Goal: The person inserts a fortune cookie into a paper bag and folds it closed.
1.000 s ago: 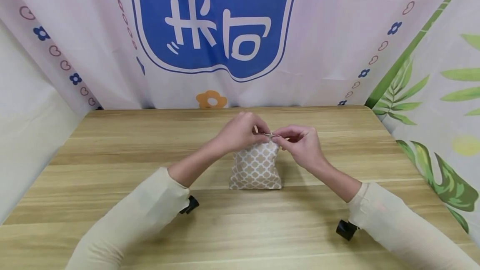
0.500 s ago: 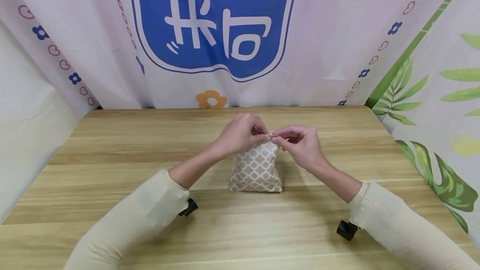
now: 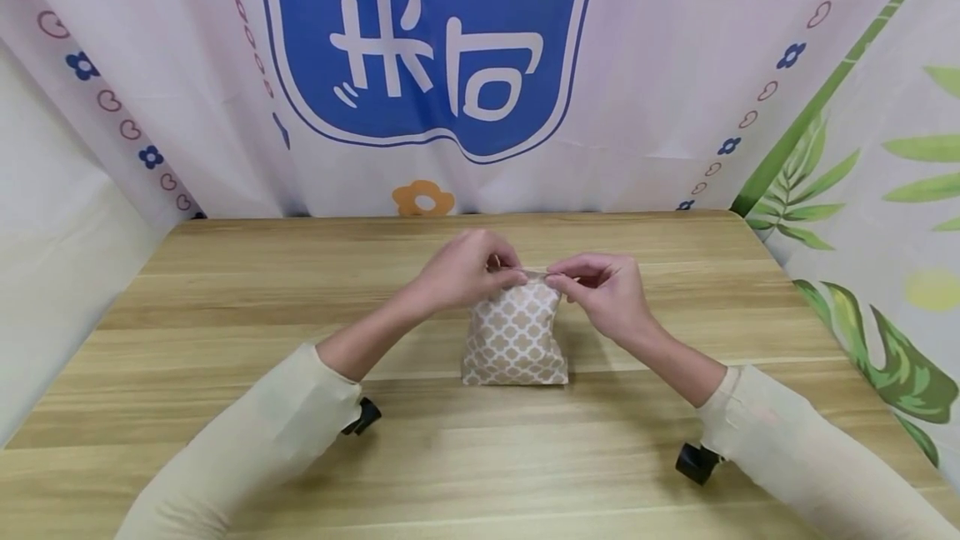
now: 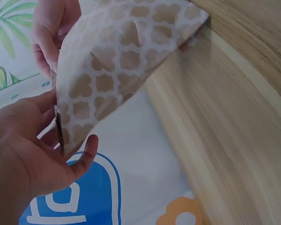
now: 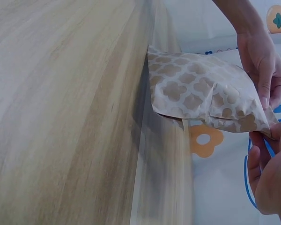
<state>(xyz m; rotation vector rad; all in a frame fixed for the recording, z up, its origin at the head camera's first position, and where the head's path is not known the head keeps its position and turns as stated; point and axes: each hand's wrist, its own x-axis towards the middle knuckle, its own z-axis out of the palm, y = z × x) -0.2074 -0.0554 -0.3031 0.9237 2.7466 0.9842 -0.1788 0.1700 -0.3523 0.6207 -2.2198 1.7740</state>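
Observation:
A small tan paper bag (image 3: 516, 336) with a white quatrefoil lattice stands upright on the wooden table, its top edge pinched from both sides. My left hand (image 3: 468, 272) grips the top left part of the rim between thumb and fingers. At the top right corner, my right hand (image 3: 606, 290) pinches the rim with thumb and forefinger. In the left wrist view the bag (image 4: 112, 61) bulges below its narrow top, with the left hand (image 4: 33, 140) at one corner. Creased sides of the bag (image 5: 201, 93) show in the right wrist view, beside the right hand (image 5: 276, 164).
The wooden table (image 3: 300, 290) reaches back to a hanging cloth (image 3: 637, 107) with a blue emblem. A leaf-printed cloth (image 3: 885, 215) hangs on the right. Black wrist devices (image 3: 697, 462) sit below both sleeves.
My left hand has slid left along the bag's rim, away from the right hand, baring more of the top edge. The right hand stays nearly still; the bag's base has shifted slightly.

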